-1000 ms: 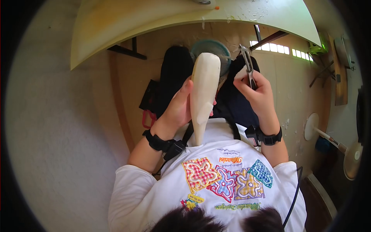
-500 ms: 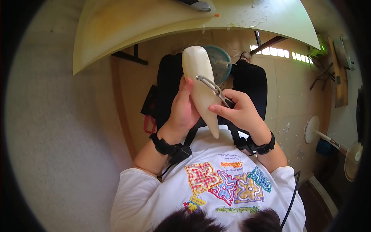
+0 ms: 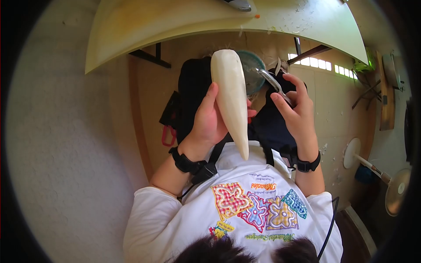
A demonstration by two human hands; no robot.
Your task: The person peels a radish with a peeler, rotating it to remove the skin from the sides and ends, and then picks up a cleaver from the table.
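Note:
A long white daikon radish [image 3: 230,96] lies upright across my left hand [image 3: 208,120], its thick end away from me and its tapered tip toward my shirt. The fingers wrap beneath it, with the thumb along its left side. To the right, clear of the radish, my right hand [image 3: 300,109] grips a metal peeler [image 3: 269,79] by its handle, which the fingers partly hide. The peeler's head points up and left, over the blue basin [image 3: 255,54] on the floor between my legs. The radish hides part of that basin.
Ahead is a pale table [image 3: 184,33] with peel scraps, a small orange piece [image 3: 257,16] and a partly visible metal tool [image 3: 239,5]. On the right stand a white fan [image 3: 352,153] and a wooden board [image 3: 386,96]. Something with a pink handle [image 3: 168,136] sits at left.
My right hand has moved right with the peeler, away from the radish surface. The radish, still in my left hand, has turned slightly and shows a different side.

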